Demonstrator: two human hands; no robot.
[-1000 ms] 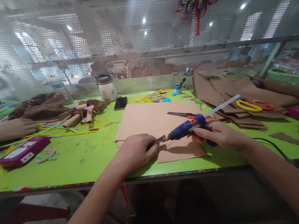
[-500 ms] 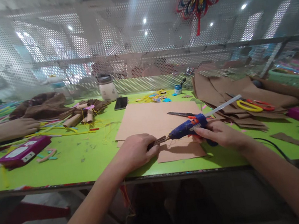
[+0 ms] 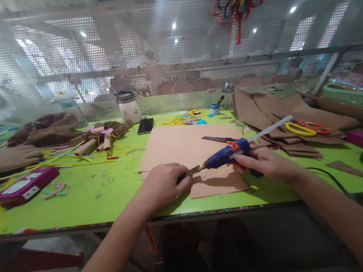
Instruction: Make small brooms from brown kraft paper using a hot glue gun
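Note:
My right hand (image 3: 263, 163) is wrapped round the handle of a blue hot glue gun (image 3: 222, 156), with a whitish glue stick (image 3: 271, 128) jutting from its back. The gun's metal nozzle meets the end of a small brown folded paper piece (image 3: 193, 171). That piece is pinched in the fingers of my left hand (image 3: 164, 183), which hide much of it. Beneath both hands lie brown paper sheets (image 3: 172, 143), one overlapping another. A dark-bladed cutter (image 3: 217, 139) rests on the sheets just behind the glue gun.
Yellow and red-handled scissors (image 3: 307, 128) lie on stacked brown paper (image 3: 276, 107) at the right. A cable (image 3: 329, 179) trails near the front edge. Leftward are a purple power strip (image 3: 26, 187), paper rolls (image 3: 101, 141) and another person's hand (image 3: 21, 157). A phone (image 3: 145, 126) lies behind.
The view has shifted slightly, so things on the table appear a little further left. Both hands keep their grip, with the nozzle still at the paper piece.

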